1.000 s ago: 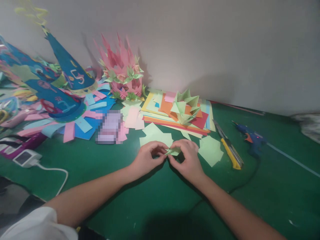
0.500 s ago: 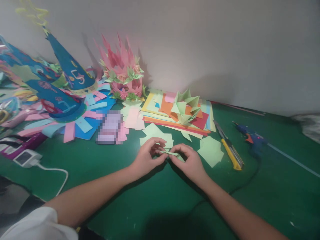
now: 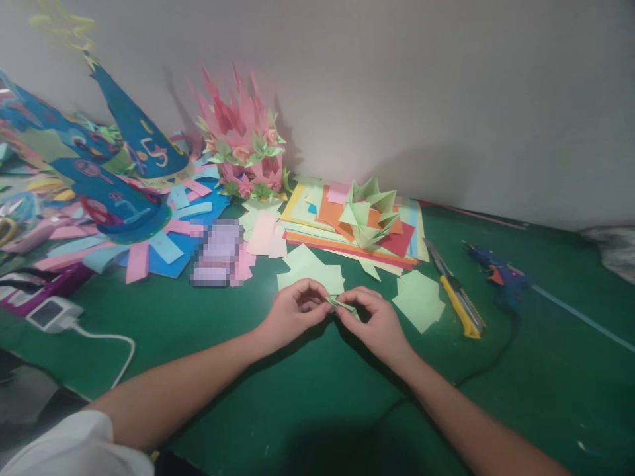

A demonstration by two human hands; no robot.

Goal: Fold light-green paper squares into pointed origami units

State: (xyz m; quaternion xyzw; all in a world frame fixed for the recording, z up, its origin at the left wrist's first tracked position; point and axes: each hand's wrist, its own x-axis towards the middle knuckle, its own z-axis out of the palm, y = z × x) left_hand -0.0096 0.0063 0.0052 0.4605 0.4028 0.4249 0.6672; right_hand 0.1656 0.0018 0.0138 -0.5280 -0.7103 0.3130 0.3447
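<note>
Between my two hands is a small folded piece of light green paper, partly hidden by the fingers. My left hand pinches its left end between thumb and fingertips. The right end is gripped by my right hand, whose fingers curl around it. Just behind the hands lie loose light green paper squares, and another pile of green squares is to the right. A pointed green folded-paper ring stands on a stack of coloured sheets farther back.
A yellow utility knife and a blue glue gun with a cord lie on the right. At the left are blue cone hats, a pink paper crown, a blurred-out rectangular object and a white charger with cable. A wall rises behind the green table.
My left fingertips have closed in on the green paper's left end, covering more of it. My right hand has barely moved.
</note>
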